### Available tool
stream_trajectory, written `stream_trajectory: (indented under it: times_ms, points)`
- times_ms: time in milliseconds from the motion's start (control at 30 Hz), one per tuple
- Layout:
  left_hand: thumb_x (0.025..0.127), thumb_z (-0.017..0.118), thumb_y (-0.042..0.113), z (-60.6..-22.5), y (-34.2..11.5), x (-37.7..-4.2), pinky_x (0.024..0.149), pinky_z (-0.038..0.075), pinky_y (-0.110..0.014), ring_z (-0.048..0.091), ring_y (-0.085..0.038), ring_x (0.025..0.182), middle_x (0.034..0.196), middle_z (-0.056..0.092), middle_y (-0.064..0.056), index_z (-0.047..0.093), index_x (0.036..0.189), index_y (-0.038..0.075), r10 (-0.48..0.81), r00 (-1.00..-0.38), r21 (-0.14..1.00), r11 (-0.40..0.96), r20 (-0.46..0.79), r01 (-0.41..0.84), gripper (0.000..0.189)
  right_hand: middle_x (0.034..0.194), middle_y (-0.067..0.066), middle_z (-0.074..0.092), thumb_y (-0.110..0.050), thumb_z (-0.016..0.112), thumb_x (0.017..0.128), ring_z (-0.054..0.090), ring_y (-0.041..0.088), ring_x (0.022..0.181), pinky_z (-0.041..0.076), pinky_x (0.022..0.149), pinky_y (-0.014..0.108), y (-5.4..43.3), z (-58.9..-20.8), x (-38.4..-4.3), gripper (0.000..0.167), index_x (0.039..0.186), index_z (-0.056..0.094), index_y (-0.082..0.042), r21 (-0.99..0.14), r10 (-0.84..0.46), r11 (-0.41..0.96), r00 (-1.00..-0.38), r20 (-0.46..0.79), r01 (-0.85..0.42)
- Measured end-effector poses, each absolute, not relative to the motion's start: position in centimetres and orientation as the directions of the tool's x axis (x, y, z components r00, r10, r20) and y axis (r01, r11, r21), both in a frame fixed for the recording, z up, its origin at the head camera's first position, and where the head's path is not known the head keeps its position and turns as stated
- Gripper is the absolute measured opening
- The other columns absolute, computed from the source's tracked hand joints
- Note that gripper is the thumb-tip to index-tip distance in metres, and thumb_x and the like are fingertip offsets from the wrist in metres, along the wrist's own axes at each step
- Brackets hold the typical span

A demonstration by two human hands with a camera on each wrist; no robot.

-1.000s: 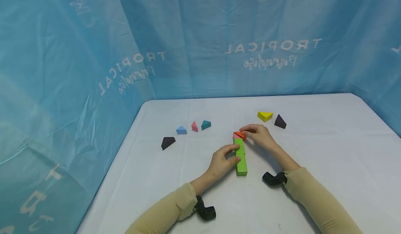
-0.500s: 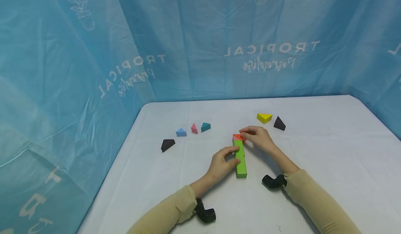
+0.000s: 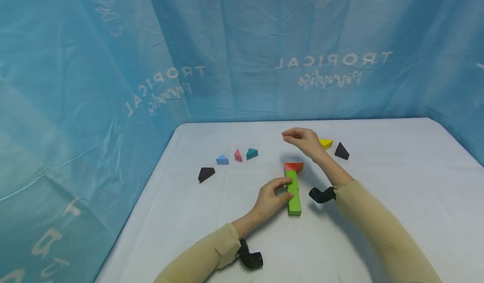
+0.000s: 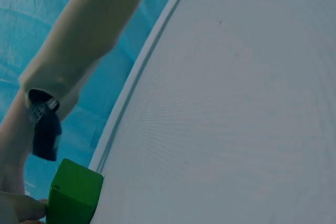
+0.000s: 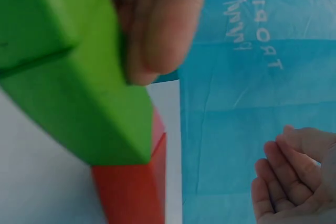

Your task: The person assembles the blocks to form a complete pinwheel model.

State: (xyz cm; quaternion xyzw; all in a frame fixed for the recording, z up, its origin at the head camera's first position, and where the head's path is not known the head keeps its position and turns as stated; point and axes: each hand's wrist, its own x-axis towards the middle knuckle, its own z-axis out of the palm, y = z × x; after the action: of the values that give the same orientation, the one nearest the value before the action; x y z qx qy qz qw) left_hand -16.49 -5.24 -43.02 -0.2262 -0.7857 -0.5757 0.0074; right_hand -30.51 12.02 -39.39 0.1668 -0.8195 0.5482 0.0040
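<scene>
Two green blocks, a near one and a far one, lie end to end in a row. An orange-red triangular block and a small pink block sit at the row's far end. My left hand touches the green blocks, its thumb by the near one and a finger by the far one. Beyond the row, my right hand hovers above the table, apart from the blocks. In the right wrist view its fingers are loosely bent around nothing.
Dark blocks lie left and right. At the back are blue, pink, teal and yellow blocks, the yellow one partly hidden. Blue curtains surround the white table.
My right hand has let go of the orange-red triangular block and lifted up and away from it. That block stays at the row's end; my left hand keeps its place at the green blocks.
</scene>
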Motion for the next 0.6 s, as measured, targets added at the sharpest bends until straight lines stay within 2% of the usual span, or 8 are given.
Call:
stream_trajectory:
  times_ms: [233, 600]
  points:
    - [0.083, 0.065, -0.007, -43.0, -4.8, -16.4, 0.1, 0.042, -0.035, 0.054, -0.034, 0.114, 0.121, 0.058, -0.022, 0.058, 0.12, -0.01, 0.342, -0.895, 0.895, 0.239, 0.286, 0.377, 0.038, 0.114, 0.009, 0.065, -0.027, 0.064, 0.091, 0.059, 0.022, 0.105, 0.047, 0.093, 0.041, 11.5, -38.8, -31.2, 0.03, 0.114, 0.067, -0.008, -0.906, -0.266, 0.355, -0.954, 0.139, -0.231]
    - [0.084, 0.065, -0.006, -42.8, -4.9, -16.3, 0.099, 0.042, -0.038, 0.054, -0.033, 0.115, 0.122, 0.057, -0.022, 0.058, 0.121, -0.01, 0.346, -0.896, 0.893, 0.251, 0.278, 0.374, 0.038, 0.115, 0.011, 0.064, -0.028, 0.064, 0.092, 0.058, 0.024, 0.106, 0.045, 0.095, 0.042, 12.4, -40.4, -31.3, 0.034, 0.116, 0.065, -0.005, -0.917, -0.252, 0.346, -0.961, 0.114, -0.2]
